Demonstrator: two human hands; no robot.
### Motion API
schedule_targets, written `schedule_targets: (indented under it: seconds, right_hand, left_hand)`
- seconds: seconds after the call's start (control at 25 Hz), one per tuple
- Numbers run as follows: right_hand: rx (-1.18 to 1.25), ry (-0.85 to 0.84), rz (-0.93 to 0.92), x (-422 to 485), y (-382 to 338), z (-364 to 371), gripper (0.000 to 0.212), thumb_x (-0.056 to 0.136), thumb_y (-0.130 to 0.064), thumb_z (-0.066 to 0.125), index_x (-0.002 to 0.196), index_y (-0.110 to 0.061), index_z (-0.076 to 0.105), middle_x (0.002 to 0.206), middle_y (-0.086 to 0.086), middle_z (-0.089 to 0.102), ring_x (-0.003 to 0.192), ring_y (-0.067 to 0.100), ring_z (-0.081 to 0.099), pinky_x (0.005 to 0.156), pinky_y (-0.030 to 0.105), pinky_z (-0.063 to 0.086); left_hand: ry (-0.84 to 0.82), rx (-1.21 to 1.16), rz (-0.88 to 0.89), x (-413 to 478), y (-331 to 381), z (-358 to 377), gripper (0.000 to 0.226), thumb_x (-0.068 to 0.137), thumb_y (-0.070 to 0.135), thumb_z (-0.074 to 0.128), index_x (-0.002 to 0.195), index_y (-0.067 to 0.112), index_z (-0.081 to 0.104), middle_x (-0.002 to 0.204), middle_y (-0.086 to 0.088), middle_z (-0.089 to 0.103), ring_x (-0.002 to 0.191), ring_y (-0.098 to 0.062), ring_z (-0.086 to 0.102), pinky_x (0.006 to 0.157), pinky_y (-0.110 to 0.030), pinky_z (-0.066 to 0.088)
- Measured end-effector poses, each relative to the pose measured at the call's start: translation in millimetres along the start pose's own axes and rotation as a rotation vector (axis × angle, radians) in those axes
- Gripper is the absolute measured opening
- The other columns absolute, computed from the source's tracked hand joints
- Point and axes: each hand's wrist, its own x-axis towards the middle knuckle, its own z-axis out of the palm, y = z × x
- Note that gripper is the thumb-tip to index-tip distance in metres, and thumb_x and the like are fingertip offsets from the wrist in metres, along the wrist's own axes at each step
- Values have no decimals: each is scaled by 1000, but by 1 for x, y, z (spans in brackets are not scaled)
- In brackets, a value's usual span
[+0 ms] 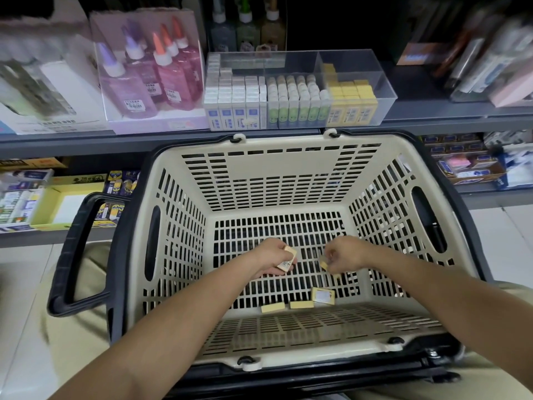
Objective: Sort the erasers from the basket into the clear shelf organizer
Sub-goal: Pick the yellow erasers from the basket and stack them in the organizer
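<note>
Three erasers (297, 304) hug the basket (277, 174) floor's near edge.

Grey store shelves (86, 140), pale tiled floor (501, 235), stationery stock.

Basket (288, 180) fills centre frame, just below the shelf (432, 116). Clear organizer (357, 70) sits on shelf, top centre; glue bottles (150, 70) to its left. Both hands in basket: left hand (274, 259) centre, right hand (344, 256) beside it. Three loose erasers (301, 304) on basket floor, nearer bottom of frame than hands.
</note>
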Motion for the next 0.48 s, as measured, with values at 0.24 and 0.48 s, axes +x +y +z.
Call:
schedule_targets:
  seconds: [0.24, 0.48]
  right_hand:
    - [816, -105, -82, -11, -21, -10, 29, 89, -8, 57, 115, -22, 60, 90, -4, 70, 73, 3, 60, 60, 16, 44]
    - [955, 9, -117, -8, -26, -9, 25, 87, -3, 60, 111, -6, 56, 87, 9, 69, 70, 12, 62, 62, 23, 46]
  left_hand:
    - [-58, -249, 58, -5, 3, 2, 28, 83, 0, 64, 108, 8, 54, 110, -11, 63, 102, -21, 62, 84, -28, 53]
    - [-33, -317, 103, -7, 6, -3, 23, 80, 4, 69, 98, 10, 57, 94, -7, 67, 87, -17, 65, 67, -23, 53]
